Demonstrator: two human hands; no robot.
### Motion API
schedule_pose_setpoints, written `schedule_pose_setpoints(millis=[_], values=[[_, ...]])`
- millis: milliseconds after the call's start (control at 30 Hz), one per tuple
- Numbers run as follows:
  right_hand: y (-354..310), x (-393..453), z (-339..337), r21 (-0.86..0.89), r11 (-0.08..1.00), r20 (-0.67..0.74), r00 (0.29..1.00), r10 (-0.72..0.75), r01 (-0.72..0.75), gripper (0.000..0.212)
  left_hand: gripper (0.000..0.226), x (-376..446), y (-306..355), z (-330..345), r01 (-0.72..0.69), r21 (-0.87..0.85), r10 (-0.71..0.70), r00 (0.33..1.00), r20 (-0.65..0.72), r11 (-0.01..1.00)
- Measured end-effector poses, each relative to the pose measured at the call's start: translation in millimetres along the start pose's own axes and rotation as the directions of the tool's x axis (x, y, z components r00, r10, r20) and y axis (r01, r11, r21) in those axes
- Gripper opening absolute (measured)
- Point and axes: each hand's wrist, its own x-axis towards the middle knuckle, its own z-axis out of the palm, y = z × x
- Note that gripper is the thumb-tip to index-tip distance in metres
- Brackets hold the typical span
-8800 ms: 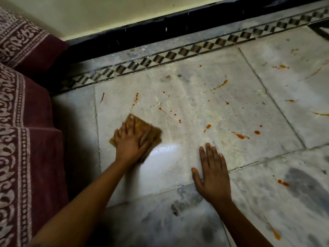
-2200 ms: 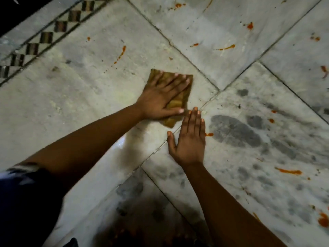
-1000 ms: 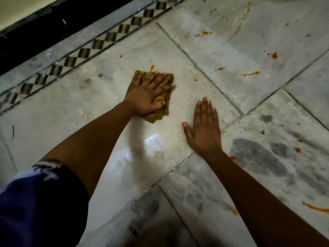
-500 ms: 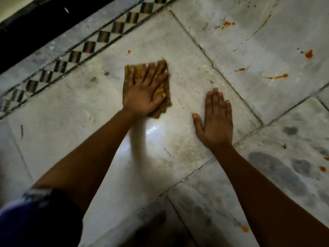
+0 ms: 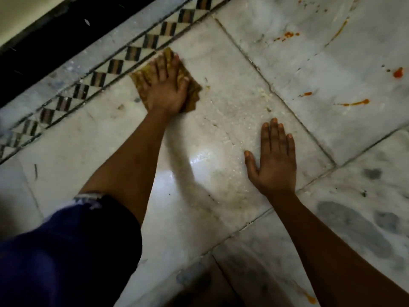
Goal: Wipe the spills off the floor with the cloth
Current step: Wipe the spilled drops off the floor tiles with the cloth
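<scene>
Head view: your left hand lies flat with fingers spread on the cloth, pressing it to the floor at the far edge of the centre slab, right against the checkered border strip. Your right hand is empty, palm down, fingers straight, braced on the same slab near its right joint.

Progress, as I judge it: partway. The centre slab shows no orange, only a wet sheen and pale residue. Still to do: orange spills on the slab to the upper right, a red-orange blob near the right edge, splatter at top, and a streak by your right forearm at the bottom.
</scene>
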Motion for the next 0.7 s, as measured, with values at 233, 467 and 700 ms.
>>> schedule_pose_setpoints(millis=[233, 467, 700], values=[[-1, 2, -2, 0.015, 1.000, 0.009, 1.000, 0.020, -0.020, 0.071, 0.075, -39, -41, 1, -0.110, -0.016, 0.108, 0.991, -0.084, 0.994], [-1, 2, -1, 0.000, 1.000, 0.018, 0.999, 0.027, -0.027, 0.072, 0.073, 38, 49, 1, -0.101, 0.029, 0.101, 0.995, 0.001, 0.994], [-2, 2, -4, 0.016, 0.999, 0.051, 0.998, 0.038, -0.039, 0.072, 0.063, -58, -10, 9, -0.488, 0.073, 0.487, 0.873, 0.030, 0.870]])
